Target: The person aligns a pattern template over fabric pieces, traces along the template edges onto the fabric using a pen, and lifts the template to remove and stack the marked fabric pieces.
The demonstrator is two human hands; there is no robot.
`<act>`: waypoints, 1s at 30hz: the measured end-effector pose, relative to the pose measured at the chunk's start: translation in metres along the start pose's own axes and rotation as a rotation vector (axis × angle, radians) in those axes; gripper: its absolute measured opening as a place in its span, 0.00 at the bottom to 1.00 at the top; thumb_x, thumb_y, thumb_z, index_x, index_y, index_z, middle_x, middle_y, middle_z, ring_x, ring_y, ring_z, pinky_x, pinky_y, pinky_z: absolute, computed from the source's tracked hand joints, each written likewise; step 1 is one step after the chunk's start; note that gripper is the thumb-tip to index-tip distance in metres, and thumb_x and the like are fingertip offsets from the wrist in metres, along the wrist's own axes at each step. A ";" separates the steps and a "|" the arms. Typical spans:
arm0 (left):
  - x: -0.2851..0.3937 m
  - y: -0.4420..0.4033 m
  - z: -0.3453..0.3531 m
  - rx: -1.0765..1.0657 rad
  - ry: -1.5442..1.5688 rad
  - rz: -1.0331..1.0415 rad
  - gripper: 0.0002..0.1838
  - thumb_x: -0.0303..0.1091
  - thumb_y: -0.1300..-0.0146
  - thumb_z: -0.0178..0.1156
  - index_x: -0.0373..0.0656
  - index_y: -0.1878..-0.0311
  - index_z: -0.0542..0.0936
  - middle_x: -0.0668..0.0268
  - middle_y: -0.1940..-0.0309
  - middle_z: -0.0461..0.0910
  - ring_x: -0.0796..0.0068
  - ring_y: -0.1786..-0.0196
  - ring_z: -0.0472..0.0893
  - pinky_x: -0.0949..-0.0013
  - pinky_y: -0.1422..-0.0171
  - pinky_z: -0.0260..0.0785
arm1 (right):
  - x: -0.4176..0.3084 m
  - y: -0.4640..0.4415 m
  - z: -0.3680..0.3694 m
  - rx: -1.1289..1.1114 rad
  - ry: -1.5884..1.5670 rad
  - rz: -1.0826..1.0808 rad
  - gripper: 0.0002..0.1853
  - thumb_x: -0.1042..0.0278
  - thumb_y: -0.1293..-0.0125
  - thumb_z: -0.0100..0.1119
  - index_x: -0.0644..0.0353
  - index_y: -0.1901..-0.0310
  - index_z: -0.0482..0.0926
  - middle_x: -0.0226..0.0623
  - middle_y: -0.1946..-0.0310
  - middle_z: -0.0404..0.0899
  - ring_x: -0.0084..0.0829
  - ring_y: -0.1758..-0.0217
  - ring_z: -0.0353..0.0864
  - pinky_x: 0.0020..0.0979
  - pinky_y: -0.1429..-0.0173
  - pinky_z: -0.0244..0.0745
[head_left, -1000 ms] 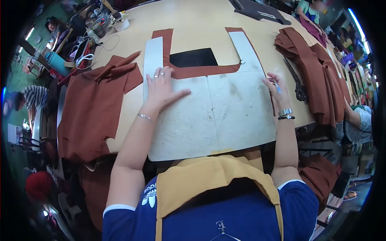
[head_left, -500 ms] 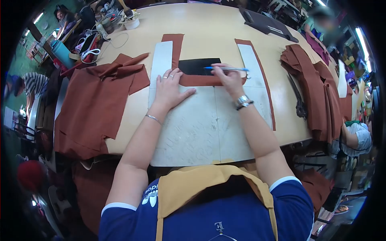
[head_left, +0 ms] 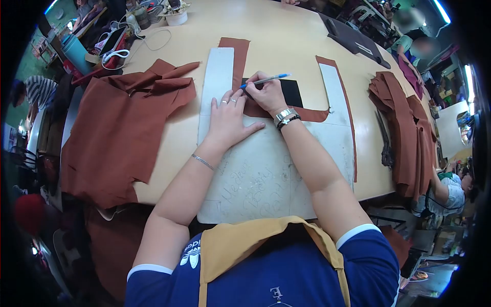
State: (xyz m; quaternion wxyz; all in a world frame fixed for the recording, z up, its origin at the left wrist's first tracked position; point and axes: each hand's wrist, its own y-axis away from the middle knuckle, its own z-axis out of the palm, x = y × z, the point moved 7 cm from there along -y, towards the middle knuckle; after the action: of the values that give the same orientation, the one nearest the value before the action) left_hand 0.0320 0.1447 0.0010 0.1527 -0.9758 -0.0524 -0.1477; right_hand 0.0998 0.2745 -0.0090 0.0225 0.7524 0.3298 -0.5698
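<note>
A pale U-shaped template [head_left: 255, 174] with handwriting on it lies over reddish-brown fabric [head_left: 313, 113], whose edges show along its inner and right sides. My left hand [head_left: 229, 116] lies flat on the template's left part, fingers spread. My right hand [head_left: 266, 94] grips a blue and white pen [head_left: 271, 79], its tip by the inner left corner of the template, close to my left fingertips. Behind my right hand is a black rectangle [head_left: 291, 93] on the table.
Reddish-brown fabric [head_left: 117, 128] lies at the left, with a folded stack [head_left: 404, 128] at the right beside dark scissors [head_left: 383, 140]. A dark piece [head_left: 353, 38] and a white pot [head_left: 176, 18] are farther back. Other people are around the table.
My right hand has moved left with the pen, from the template's right edge to its inner left corner. My left hand stays on the template. The view has shifted slightly.
</note>
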 end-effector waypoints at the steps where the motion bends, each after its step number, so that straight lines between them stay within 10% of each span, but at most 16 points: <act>1: 0.000 0.000 0.000 0.002 -0.001 -0.002 0.47 0.69 0.53 0.66 0.39 0.39 0.72 0.58 0.33 0.69 0.56 0.27 0.61 0.35 0.28 0.50 | 0.000 0.000 0.000 0.016 0.009 -0.016 0.08 0.66 0.44 0.63 0.62 0.71 0.80 0.33 0.78 0.82 0.19 0.76 0.78 0.24 0.71 0.74; 23: 0.000 0.002 -0.006 -0.005 0.057 -0.028 0.42 0.63 0.52 0.68 0.43 0.40 0.74 0.61 0.33 0.68 0.59 0.27 0.60 0.34 0.28 0.48 | -0.010 0.040 -0.073 0.137 -0.413 0.205 0.11 0.66 0.33 0.59 0.66 0.58 0.79 0.34 0.70 0.84 0.20 0.65 0.81 0.22 0.58 0.76; 30: 0.003 0.001 -0.004 0.001 0.036 -0.012 0.40 0.62 0.51 0.68 0.44 0.40 0.74 0.61 0.33 0.68 0.60 0.27 0.60 0.36 0.27 0.48 | -0.035 0.195 -0.221 0.238 0.856 0.154 0.15 0.66 0.40 0.66 0.61 0.53 0.77 0.48 0.61 0.81 0.49 0.55 0.80 0.39 0.49 0.75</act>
State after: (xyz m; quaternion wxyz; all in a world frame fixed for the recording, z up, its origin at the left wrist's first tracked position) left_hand 0.0342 0.1427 0.0052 0.1530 -0.9726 -0.0555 -0.1662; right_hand 0.3829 0.1967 0.0320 -0.1603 0.9400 0.1847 -0.2378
